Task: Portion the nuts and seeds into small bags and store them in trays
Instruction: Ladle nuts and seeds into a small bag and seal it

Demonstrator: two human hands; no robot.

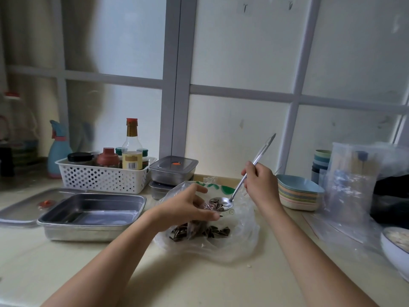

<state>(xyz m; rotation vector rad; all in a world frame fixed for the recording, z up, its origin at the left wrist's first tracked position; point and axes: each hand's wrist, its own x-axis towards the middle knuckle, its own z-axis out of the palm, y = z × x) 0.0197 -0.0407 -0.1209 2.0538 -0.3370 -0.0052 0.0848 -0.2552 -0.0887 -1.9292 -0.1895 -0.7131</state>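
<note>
My left hand (188,207) grips the mouth of a small clear bag (195,228) partly filled with striped sunflower seeds. My right hand (260,181) holds the long handle of a metal spoon (221,203); its bowl carries seeds and rests at the bag's opening. Both hover over a large clear plastic bag (241,238) spread on the counter, with loose seeds (218,231) lying in it. To the left stands an open steel tray (93,212), nothing inside, with its lid (26,209) lying beside it.
A white perforated basket (104,176) of bottles and jars stands behind the tray. Two lidded steel containers (173,168) are stacked at the back. Stacked pastel dishes (298,193), cups, clear bags (352,185) and a white bowl (396,251) crowd the right side.
</note>
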